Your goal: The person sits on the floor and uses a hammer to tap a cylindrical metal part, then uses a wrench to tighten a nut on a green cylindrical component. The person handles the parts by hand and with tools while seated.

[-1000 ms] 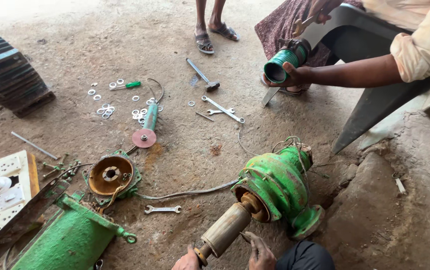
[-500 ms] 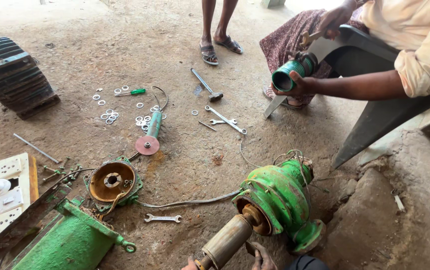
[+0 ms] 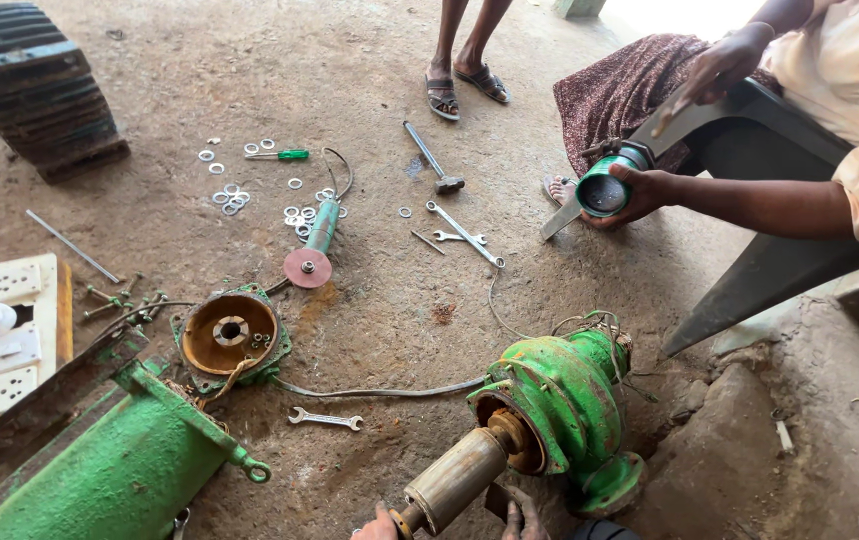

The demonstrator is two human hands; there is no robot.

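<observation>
A rusty cylindrical rotor (image 3: 455, 480) sticks out of a green pump housing (image 3: 565, 400) lying on the dirt floor. My left hand (image 3: 378, 524) is at the bottom edge, gripping the rotor's near end; only its knuckles show. My right hand (image 3: 522, 514) lies just right of the rotor with fingertips beside a small dark piece; its grip is hidden by the frame edge. A seated person at the right holds a green cylindrical part (image 3: 605, 190) in one hand.
A green casing (image 3: 110, 470) lies bottom left beside a round rusty cover (image 3: 230, 332). Spanners (image 3: 325, 418), a hammer (image 3: 435, 160), a green-handled screwdriver (image 3: 280, 154), washers (image 3: 230, 195) and a cable lie scattered. A finned black housing (image 3: 35, 85) sits top left. Sandalled feet (image 3: 465, 85) stand beyond.
My hands have dropped lower in view, almost out at the bottom edge. The seated person has turned the green part and shifted it slightly. The pump and tools stay put.
</observation>
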